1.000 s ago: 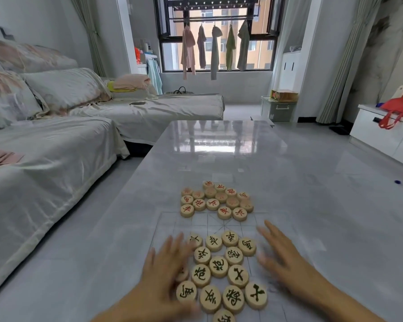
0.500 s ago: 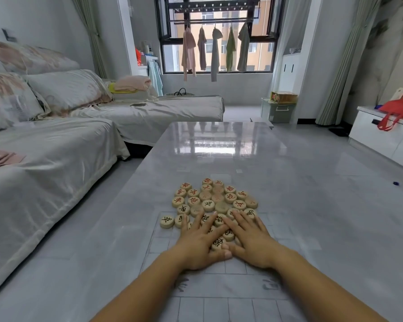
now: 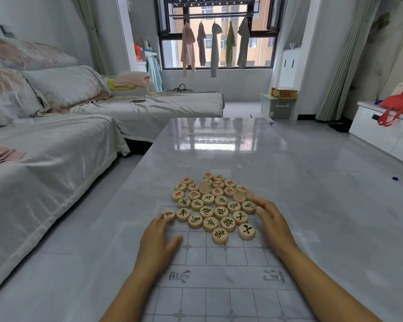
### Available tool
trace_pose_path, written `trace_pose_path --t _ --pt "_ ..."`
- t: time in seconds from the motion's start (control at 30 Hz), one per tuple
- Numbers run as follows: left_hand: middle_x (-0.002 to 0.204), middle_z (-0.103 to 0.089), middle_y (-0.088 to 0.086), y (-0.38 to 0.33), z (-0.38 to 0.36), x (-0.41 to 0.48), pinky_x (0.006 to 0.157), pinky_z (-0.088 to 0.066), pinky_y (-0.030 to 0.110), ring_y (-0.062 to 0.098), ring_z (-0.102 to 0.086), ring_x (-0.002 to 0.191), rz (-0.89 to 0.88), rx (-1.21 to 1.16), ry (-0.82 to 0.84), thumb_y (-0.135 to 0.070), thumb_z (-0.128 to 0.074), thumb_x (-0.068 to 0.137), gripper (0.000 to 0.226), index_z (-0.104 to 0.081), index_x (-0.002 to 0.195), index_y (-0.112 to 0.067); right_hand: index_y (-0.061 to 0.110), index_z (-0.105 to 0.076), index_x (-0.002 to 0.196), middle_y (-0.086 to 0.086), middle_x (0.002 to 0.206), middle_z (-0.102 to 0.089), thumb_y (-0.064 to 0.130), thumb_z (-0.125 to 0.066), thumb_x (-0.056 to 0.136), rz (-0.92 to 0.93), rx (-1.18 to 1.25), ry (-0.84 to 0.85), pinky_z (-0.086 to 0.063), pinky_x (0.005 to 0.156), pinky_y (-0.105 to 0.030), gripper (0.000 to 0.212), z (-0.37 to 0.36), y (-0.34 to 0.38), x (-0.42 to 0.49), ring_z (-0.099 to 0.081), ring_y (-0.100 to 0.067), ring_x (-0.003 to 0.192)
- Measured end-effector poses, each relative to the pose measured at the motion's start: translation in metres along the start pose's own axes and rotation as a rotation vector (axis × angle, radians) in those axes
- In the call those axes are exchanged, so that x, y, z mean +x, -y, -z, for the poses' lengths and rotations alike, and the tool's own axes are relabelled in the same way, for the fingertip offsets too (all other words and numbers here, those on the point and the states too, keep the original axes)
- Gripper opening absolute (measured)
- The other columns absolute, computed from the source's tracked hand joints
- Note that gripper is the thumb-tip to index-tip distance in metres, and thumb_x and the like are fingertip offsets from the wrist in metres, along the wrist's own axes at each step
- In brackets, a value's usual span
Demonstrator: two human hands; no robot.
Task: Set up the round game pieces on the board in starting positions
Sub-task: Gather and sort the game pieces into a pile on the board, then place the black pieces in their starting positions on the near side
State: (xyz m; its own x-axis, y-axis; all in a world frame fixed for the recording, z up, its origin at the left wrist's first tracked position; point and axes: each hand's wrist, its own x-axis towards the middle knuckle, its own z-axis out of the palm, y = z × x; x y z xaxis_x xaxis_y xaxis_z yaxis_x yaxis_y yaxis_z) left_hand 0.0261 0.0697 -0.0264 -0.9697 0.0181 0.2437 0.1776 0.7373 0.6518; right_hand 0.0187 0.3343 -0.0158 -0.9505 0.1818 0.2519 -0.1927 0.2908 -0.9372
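Hands sit wider apart than before: left hand [image 3: 158,238] and right hand [image 3: 273,223] flank the xiangqi pieces [image 3: 213,204]. Fingers are straight and hold nothing.

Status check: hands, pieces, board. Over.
Left hand open, touching the pile's left edge; right hand open at its right edge. Round pieces bunched in one pile at the board far edge, none in position. Nothing blocking.

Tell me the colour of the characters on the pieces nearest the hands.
Black, in the head view, on the near pieces.
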Motion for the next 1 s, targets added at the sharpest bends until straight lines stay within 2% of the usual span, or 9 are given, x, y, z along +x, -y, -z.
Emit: trace_pose_path --t 0.13,0.27,0.37,0.43,0.6,0.7,0.8,0.87,1.0 --pt "0.138 -0.044 0.004 0.002 0.000 -0.002 0.109 -0.031 0.030 0.017 -0.040 0.130 -0.010 -0.009 -0.040 -0.020 -0.067 0.081 0.046 -0.052 0.124 -0.015 0.018 -0.061 0.109 0.006 0.119 -0.053 0.007 -0.051 0.090 0.159 -0.389 0.057 -0.028 0.095 -0.021 0.024 -0.003 0.002 -0.006 -0.043 -0.015 0.122" --pt "0.135 -0.046 0.006 0.003 0.002 -0.001 0.109 -0.033 0.031 0.018 -0.042 0.127 0.032 -0.059 -0.047 -0.016 -0.067 0.082 0.042 -0.053 0.121 -0.014 0.021 -0.065 0.108 0.005 0.126 -0.055 0.018 -0.059 0.086 0.363 -0.730 0.181 -0.020 0.098 -0.028 0.023 -0.017 0.015 -0.028 -0.044 -0.016 0.122" --pt "0.133 -0.047 0.006 0.003 0.003 -0.001 0.109 -0.034 0.031 0.018 -0.043 0.126 0.027 -0.056 -0.037 -0.016 -0.067 0.081 0.043 -0.053 0.122 -0.013 0.024 -0.070 0.101 0.007 0.114 -0.064 0.026 -0.069 0.077 0.471 -0.906 0.213 -0.037 0.095 -0.036 0.024 -0.037 0.032 -0.051 -0.056 -0.017 0.110" --pt "0.134 -0.046 0.005 0.003 0.003 -0.002 0.108 -0.033 0.029 0.017 -0.042 0.126 0.022 -0.056 -0.032 -0.017 -0.067 0.082 0.043 -0.052 0.123 -0.014 0.027 -0.073 0.092 0.012 0.100 -0.069 0.028 -0.081 0.062 0.486 -1.011 0.233 -0.049 0.084 -0.029 0.031 -0.045 0.042 -0.068 -0.065 -0.012 0.094" --pt "0.136 -0.046 0.003 0.003 0.001 -0.003 0.108 -0.032 0.028 0.016 -0.042 0.127 0.018 -0.035 -0.028 -0.019 -0.066 0.082 0.046 -0.051 0.126 -0.016 0.027 -0.073 0.094 0.014 0.095 -0.070 0.031 -0.087 0.044 0.525 -1.062 0.329 -0.045 0.082 -0.020 0.052 -0.040 0.036 -0.104 -0.066 -0.004 0.083" --pt "0.138 -0.044 0.002 0.002 0.001 -0.004 0.109 -0.032 0.029 0.016 -0.041 0.128 0.020 -0.016 -0.022 -0.021 -0.066 0.082 0.050 -0.048 0.128 -0.017 0.029 -0.069 0.103 0.014 0.102 -0.067 0.028 -0.081 0.061 0.496 -1.018 0.296 -0.047 0.083 -0.021 0.043 -0.028 0.045 -0.093 -0.064 -0.004 0.094" --pt "0.138 -0.044 0.001 0.001 0.001 -0.006 0.108 -0.033 0.028 0.015 -0.041 0.128 0.014 -0.021 -0.027 -0.021 -0.066 0.082 0.050 -0.048 0.129 -0.019 0.025 -0.049 0.130 0.009 0.133 -0.048 0.022 -0.044 0.094 0.380 -0.885 0.211 -0.027 0.100 -0.028 0.037 -0.017 0.045 -0.054 -0.040 -0.012 0.125" --pt "0.138 -0.044 0.000 0.001 0.002 -0.006 0.107 -0.033 0.027 0.014 -0.041 0.128 0.009 -0.024 -0.027 -0.022 -0.066 0.082 0.050 -0.048 0.129 -0.020 0.027 -0.047 0.130 0.010 0.137 -0.044 0.024 -0.036 0.097 0.347 -0.908 0.157 -0.023 0.098 -0.028 0.036 -0.015 0.038 -0.033 -0.034 -0.011 0.127" --pt "0.135 -0.045 -0.001 0.003 0.002 -0.006 0.105 -0.035 0.027 0.013 -0.044 0.124 0.003 -0.046 -0.032 -0.021 -0.067 0.082 0.048 -0.049 0.127 -0.020 0.026 -0.050 0.130 0.010 0.141 -0.043 0.023 -0.041 0.095 0.330 -1.035 0.288 -0.024 0.102 -0.032 0.036 -0.020 0.027 -0.026 -0.032 -0.014 0.132"
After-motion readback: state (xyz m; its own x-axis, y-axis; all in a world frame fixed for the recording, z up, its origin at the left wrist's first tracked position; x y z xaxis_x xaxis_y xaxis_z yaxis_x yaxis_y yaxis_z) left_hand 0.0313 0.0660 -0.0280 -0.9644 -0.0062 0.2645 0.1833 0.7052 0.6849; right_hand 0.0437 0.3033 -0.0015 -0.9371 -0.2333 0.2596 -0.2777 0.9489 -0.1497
